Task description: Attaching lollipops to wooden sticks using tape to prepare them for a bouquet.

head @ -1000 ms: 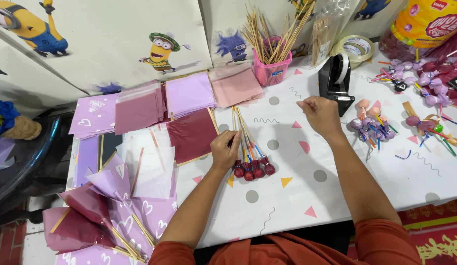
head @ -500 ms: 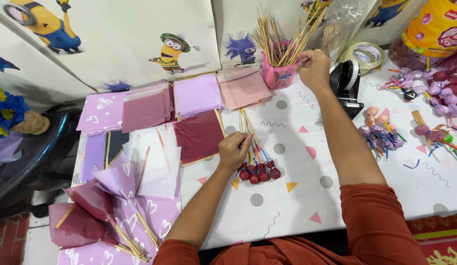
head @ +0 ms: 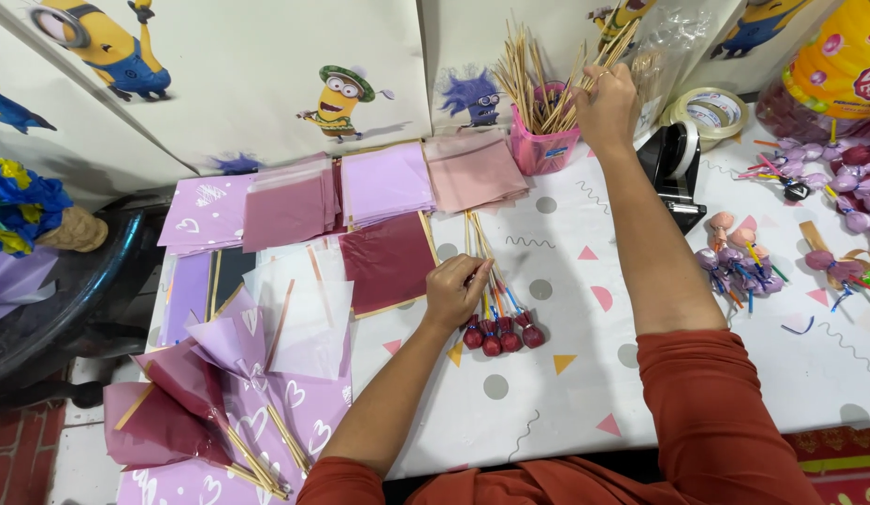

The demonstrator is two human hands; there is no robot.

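Right hand [head: 605, 105]: a second ago it lay low on the bench [head: 640, 393] beside the tape dispenser [head: 676, 166]; it has since travelled up to the pink cup [head: 543, 145] of wooden sticks [head: 538, 79] at the back edge, and now has its fingers closed among the stick tops, seemingly pinching one or two, though the exact count is hard to make out from here. Left hand [head: 458, 290]: unmoved through the same interval, fingers pressed together on the stems of the little bundle of red sweets on sticks [head: 496, 318], pinning it flat near the middle of the bench. The bundle sits just right of the dark red paper sheet [head: 388, 262], with stacks of lilac and pink sheets [head: 383, 182] behind it. Finished paper cones [head: 210, 383] lie at the near left corner. More wrapped sweets [head: 739, 257], purple and pink, lie well to the right. Reading of the change: work has shifted from the bundle to the stick supply, the bundle being kept in place meanwhile.
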